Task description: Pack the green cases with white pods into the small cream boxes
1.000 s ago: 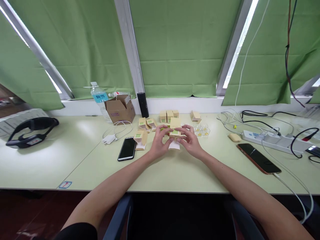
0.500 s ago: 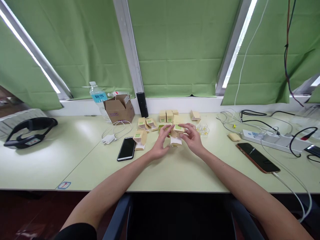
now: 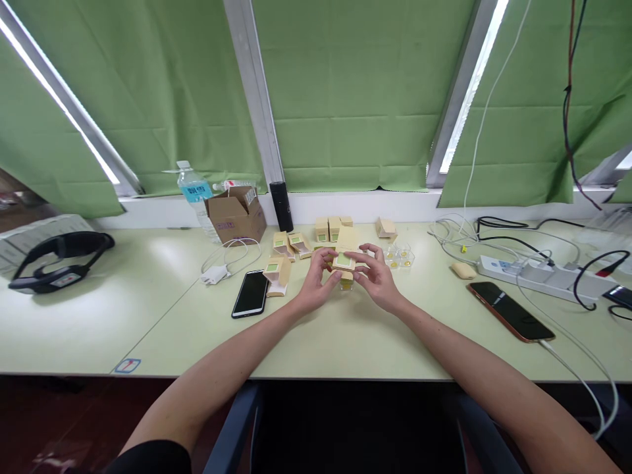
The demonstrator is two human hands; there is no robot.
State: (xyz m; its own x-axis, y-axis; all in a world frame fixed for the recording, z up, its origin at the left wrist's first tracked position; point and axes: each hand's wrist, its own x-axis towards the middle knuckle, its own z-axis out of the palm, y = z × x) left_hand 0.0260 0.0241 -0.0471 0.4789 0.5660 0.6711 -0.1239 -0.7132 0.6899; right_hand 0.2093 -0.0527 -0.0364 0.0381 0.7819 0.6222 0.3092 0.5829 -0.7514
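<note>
Between my hands is a small kraft cardboard box (image 3: 344,262) with a green window, its top flap raised at the back. My left hand (image 3: 316,284) grips its left side with curled fingers. On the right side, my right hand (image 3: 381,283) pinches it, fingers lying along the top. A small clear container (image 3: 347,286) with something yellow shows just below the box's front edge. To the left, another small box (image 3: 277,273) stands with its flap out beside a black phone (image 3: 249,294). Clear cups (image 3: 399,255) with yellow bits sit right of my right hand.
Several more small boxes (image 3: 322,229) stand behind my hands. An open brown carton (image 3: 237,216), a water bottle (image 3: 196,194) and a black cylinder (image 3: 281,207) line the back. At right are a power strip (image 3: 536,280), cables and a charging phone (image 3: 510,311).
The box between my hands has tipped and come slightly lower and nearer. The white flap at its front no longer shows, and the clear container below is more visible.
</note>
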